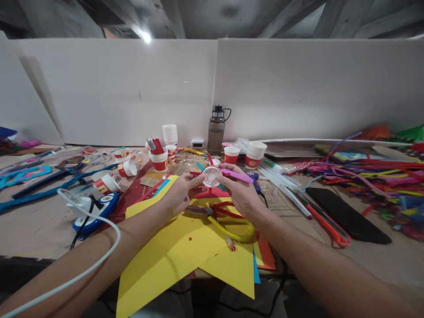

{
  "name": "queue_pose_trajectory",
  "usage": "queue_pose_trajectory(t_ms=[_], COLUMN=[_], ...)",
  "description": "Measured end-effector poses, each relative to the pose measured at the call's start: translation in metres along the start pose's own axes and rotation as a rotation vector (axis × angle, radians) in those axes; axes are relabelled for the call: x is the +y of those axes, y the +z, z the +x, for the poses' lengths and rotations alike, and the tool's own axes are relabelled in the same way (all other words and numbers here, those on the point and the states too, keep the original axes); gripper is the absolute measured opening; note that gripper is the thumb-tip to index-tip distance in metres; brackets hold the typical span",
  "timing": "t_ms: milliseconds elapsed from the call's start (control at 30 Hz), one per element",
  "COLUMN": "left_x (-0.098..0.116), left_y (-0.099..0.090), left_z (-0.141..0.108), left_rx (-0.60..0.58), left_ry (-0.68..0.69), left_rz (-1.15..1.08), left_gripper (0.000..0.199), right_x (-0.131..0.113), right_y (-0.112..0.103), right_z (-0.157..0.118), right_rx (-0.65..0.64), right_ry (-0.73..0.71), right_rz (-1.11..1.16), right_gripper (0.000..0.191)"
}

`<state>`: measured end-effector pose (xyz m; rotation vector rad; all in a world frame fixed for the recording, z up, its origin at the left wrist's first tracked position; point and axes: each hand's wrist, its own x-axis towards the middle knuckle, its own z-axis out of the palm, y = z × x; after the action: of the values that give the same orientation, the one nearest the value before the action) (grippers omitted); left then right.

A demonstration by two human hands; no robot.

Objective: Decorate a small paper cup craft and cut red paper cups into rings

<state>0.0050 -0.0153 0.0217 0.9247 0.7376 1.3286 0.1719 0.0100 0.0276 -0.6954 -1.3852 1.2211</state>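
Above the yellow paper, I hold a small paper-cup craft piece (pixel 212 177) between both hands. Its round white face with red marks is turned toward me, and teal, red and pink strips stick out around it. My left hand (pixel 180 193) is closed on its left side. My right hand (pixel 240 187) grips the right side, beside the pink strip (pixel 236 176). Directly below lie scissors (pixel 212 212) with red and yellow handles, touching neither hand as far as I can see. Yellow paper sheets (pixel 175 247) are spread under them.
Paper cups (pixel 255 154) stand in stacks, and several lie tipped at left. A water bottle (pixel 216 132) is by the wall. A blue-and-white power strip (pixel 96 214) has a white cable crossing my left arm. At right are a red cutter (pixel 327 225), a black phone (pixel 347 214) and coloured pipe cleaners (pixel 374 172).
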Motion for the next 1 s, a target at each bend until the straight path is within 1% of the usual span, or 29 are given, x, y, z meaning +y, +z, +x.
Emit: queue_pose_trajectory(t_ms=[133,300,400,500,567,667,733,867,1000], left_x=[0.006,0.005,0.002,0.001,0.001,0.001,0.001,0.001,0.001], left_y=[-0.003,-0.003,-0.004,-0.005,-0.005,-0.003,-0.002,-0.001,-0.001], left_z=[0.0,0.0,0.001,0.003,0.004,0.005,0.004,0.001,-0.001], left_rx=[-0.01,0.029,0.08,0.129,0.151,0.17,0.175,0.155,0.115], left_ry=[-0.005,0.007,0.031,0.044,0.043,0.05,0.063,0.097,0.119], left_rz=[0.085,0.163,0.15,0.124,0.116,0.133,0.156,0.224,0.276], left_gripper=[0.028,0.027,0.028,0.03,0.032,0.034,0.034,0.03,0.029], right_x=[0.002,-0.001,-0.012,-0.022,-0.026,-0.023,-0.019,-0.014,-0.013], right_y=[0.0,0.0,0.0,0.0,0.002,0.006,0.007,0.006,0.004], right_z=[0.001,0.0,-0.002,-0.006,-0.009,-0.013,-0.014,-0.013,-0.012], right_rx=[0.0,0.032,0.089,0.158,0.122,-0.004,-0.059,-0.085,-0.087], right_ry=[-0.01,-0.036,-0.094,-0.2,-0.253,-0.282,-0.297,-0.314,-0.323], right_rz=[-0.082,-0.179,-0.243,-0.296,-0.309,-0.284,-0.302,-0.452,-0.525], right_gripper=[0.035,0.035,0.032,0.023,0.02,0.02,0.02,0.016,0.017])
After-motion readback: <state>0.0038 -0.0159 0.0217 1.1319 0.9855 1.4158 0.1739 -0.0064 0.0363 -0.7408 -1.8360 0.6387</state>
